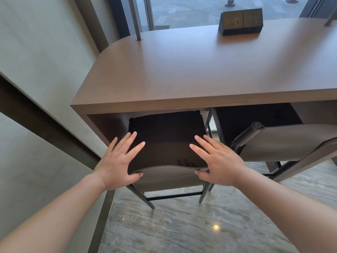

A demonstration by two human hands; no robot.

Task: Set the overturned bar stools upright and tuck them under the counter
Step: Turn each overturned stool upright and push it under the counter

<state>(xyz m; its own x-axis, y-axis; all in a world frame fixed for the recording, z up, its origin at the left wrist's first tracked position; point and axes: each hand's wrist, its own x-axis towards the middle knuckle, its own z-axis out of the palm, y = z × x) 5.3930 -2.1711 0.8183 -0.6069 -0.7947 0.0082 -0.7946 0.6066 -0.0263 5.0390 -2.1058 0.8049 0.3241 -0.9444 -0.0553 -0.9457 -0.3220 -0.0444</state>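
Two bare forearms reach forward from the bottom edge, one from each side, toward a bar stool [167,156] standing upright on its legs at the counter's left end. Left hand [118,161] lies flat on the left part of the dark seat, fingers straight and spread, pointing in under the counter; its thumb hooks under the near rim of the seat, at the top of the grey front panel. Right hand [217,161] mirrors it on the right part of the seat, fingers straight and splayed, thumb tucked at the same near rim. Neither hand curls round anything on top; the seat sits between and beneath the palms, its middle bare. Far half of the seat is already in shadow below the brown counter [182,70]; near edge and front legs still stand out over the veined stone floor [182,230]. Second stool [284,141], just to the right, shows a grey panel and a round-ended rail, tilted; cannot tell how it stands. Black socket box [240,21] rests on the counter's far side, near a metal post [135,19] rising through the top. Window behind, grey wall to the left.
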